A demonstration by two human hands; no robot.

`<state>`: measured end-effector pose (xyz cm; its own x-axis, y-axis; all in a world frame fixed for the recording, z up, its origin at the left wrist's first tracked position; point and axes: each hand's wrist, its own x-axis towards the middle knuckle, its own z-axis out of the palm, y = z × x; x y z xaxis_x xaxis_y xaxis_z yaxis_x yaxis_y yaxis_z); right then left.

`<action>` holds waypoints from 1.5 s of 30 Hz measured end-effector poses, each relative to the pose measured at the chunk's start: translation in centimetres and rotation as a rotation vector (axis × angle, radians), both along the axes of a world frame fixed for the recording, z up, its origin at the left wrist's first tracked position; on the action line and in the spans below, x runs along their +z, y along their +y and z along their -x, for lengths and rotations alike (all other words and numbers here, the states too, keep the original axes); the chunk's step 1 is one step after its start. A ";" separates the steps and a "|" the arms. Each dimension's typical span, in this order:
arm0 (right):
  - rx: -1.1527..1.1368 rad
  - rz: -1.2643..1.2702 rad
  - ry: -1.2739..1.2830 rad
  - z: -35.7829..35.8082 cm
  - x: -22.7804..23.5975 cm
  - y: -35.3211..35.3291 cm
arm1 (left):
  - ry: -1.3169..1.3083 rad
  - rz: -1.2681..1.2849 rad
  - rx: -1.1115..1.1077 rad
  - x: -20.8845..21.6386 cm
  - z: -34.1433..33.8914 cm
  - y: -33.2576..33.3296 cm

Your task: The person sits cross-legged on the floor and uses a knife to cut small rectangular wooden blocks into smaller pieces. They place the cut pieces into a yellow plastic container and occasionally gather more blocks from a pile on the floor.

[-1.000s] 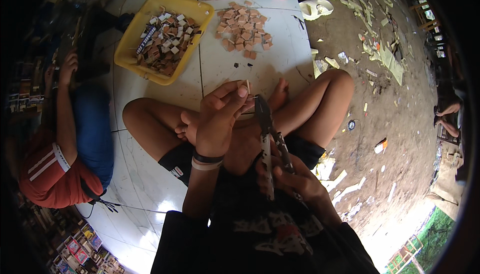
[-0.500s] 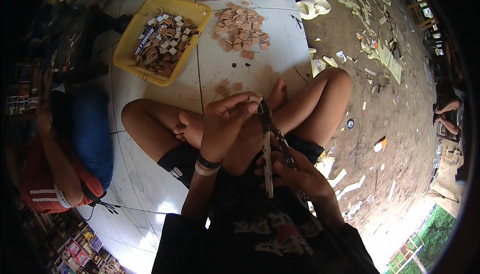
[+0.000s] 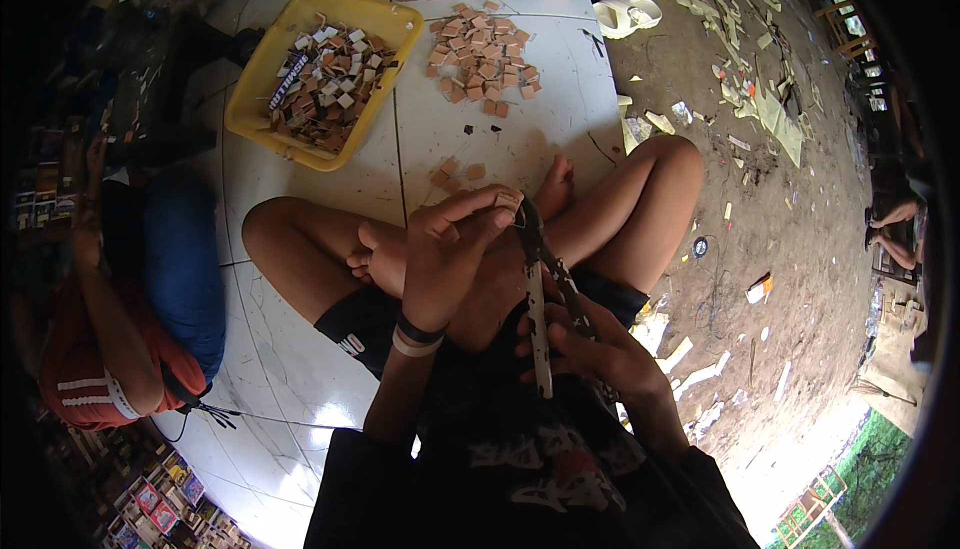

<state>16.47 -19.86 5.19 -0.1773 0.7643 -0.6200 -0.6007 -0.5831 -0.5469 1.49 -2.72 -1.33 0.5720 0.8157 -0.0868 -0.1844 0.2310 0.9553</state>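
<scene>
Brought closer to left hand since the earlier frame: long-handled pliers, gripped in right hand; small tan square, pinched in left hand, best kept steady while squeezing

Two wristbands accompany black shirt and shorts.

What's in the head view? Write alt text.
A left hand pinches a small piece at the tip of pliers in the right hand, above crossed legs. Beyond are a yellow basin of pieces and a pile of brown squares.
</scene>
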 end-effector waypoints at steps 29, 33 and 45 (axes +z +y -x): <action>0.039 0.037 -1.164 2.5 -7.9 -0.7 | -0.007 -0.133 0.004 -3.8 1.2 -0.8; -0.068 0.124 -0.870 0.5 -8.7 -1.6 | 0.468 -0.172 -0.086 -5.5 0.3 2.1; -0.160 0.023 -0.695 -0.8 -7.5 -1.6 | 0.880 -1.030 -0.211 -15.8 -4.0 4.8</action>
